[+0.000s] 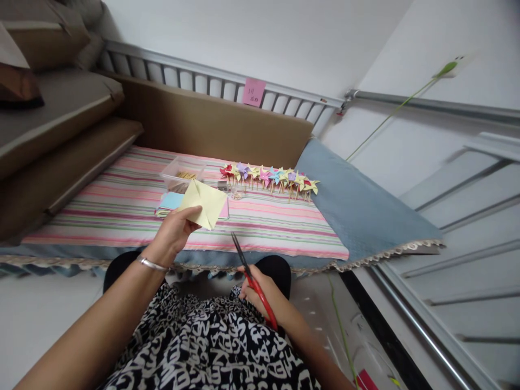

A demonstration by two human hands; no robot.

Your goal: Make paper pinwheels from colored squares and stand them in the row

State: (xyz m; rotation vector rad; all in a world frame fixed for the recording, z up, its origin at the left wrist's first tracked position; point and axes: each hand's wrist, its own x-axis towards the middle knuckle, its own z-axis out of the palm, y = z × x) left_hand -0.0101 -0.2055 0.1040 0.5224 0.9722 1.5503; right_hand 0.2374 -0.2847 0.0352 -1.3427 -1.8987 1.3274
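Note:
My left hand (179, 225) pinches a pale yellow square of paper (207, 200) by its near left edge, thumb on top. Diagonal lines cross the sheet, and a slit seems to show near its lower corner. In my right hand (260, 287), held low over my lap, is a pair of scissors (252, 279) with red handles and dark blades pointing up and away. The blades look nearly together and are apart from the paper. Under and behind the yellow sheet lies a stack of coloured paper (168, 203), partly hidden.
A clear plastic box (182, 169) with small sticks stands behind the paper. Several paper pinwheels (268, 174) on sticks line the striped cloth (280, 227). Small containers (236, 192) sit between them. Brown cushions (60, 162) are piled at left; a metal rail (426, 105) runs at right.

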